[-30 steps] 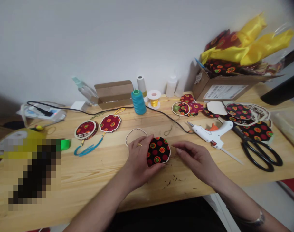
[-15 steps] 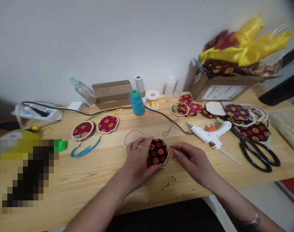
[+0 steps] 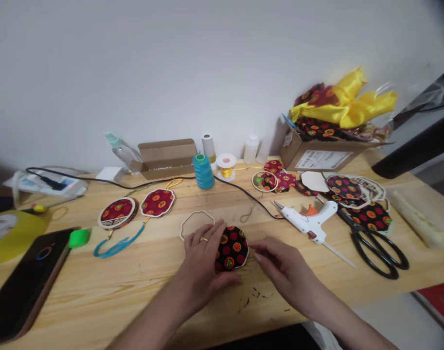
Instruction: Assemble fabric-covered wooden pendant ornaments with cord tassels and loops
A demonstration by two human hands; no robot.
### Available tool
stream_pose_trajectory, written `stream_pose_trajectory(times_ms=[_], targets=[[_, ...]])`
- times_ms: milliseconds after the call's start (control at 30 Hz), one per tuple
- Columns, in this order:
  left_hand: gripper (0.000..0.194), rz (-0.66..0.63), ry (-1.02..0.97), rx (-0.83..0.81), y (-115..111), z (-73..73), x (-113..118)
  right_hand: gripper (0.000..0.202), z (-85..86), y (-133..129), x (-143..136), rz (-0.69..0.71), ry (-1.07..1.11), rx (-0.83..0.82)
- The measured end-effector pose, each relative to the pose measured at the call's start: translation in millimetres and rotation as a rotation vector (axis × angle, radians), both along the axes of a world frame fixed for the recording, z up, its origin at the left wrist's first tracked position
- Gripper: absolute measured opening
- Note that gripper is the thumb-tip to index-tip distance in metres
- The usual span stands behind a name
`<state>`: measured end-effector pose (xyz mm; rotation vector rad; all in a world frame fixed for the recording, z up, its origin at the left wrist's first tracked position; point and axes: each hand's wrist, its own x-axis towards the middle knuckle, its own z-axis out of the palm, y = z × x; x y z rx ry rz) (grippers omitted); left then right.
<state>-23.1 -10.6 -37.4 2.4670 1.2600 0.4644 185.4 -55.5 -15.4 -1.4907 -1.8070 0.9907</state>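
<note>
My left hand (image 3: pixel 203 257), with a ring on one finger, lies over a black fabric-covered piece (image 3: pixel 233 248) with red and orange flower motifs and a pale scalloped rim. Its fingers and thumb hold the piece against the wooden table, hiding the left part. At the right edge of the piece, my right hand (image 3: pixel 280 262) has thumb and index finger pinched together; anything between them is too small to make out. A bare scalloped frame (image 3: pixel 197 219) lies just beyond my left hand. Dark scraps (image 3: pixel 254 295) are scattered below the piece.
Right of my hands lie a white glue gun (image 3: pixel 309 218) and black-handled scissors (image 3: pixel 380 253). A teal thread cone (image 3: pixel 204 172) and a yellow cord spool (image 3: pixel 226 167) stand behind. Two red ornaments (image 3: pixel 158 202) and a phone (image 3: pixel 30 282) are leftward. A cardboard box (image 3: pixel 320 154) stands back right.
The view has shifted, so the table's things appear lower. My right fingertips have come closer to the right edge of the fabric-covered piece. My left hand keeps its hold.
</note>
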Motion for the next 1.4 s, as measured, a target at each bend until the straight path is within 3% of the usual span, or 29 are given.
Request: stream_pose_trajectory(times_ms=[167,267,400,600,700,900,1000,1067,1233,1400], targets=[[0.070,0.046,-0.097,0.083,-3.4,7.5,-1.4,0.019,15.7,-1.1,3.6,0.112,-0.081,0.018],[0.054,0.116,-0.155,0.112,-9.2,21.0,-0.9,0.019,27.4,0.7,8.0,0.114,-0.213,0.044],[0.042,0.049,-0.161,0.152,-15.4,42.6,0.4,0.019,42.9,4.4,9.8,0.156,-0.248,0.073],[0.019,0.061,-0.200,-0.003,-6.9,63.9,17.2,0.014,49.5,12.0,-4.7,0.231,-0.190,0.126],[0.024,0.147,-0.224,-0.047,2.2,59.6,25.5,0.015,46.9,17.0,-8.2,0.224,-0.269,0.146],[0.040,0.331,-0.367,-0.019,18.7,32.3,18.2,0.019,55.0,41.5,15.1,0.134,-0.552,0.184],[0.041,0.391,-0.482,-0.070,20.7,31.5,14.2,0.020,62.1,59.1,24.5,0.091,-0.745,0.270],[0.038,0.450,-0.541,-0.111,19.7,34.9,14.2,0.020,61.5,68.5,23.2,0.138,-0.859,0.351],[0.031,0.476,-0.624,-0.204,14.4,38.5,18.4,0.014,41.1,81.2,5.6,0.284,-1.074,0.517],[0.023,0.415,-0.605,-0.208,10.2,36.6,22.2,0.018,23.0,95.9,-1.3,0.287,-1.183,0.585]])
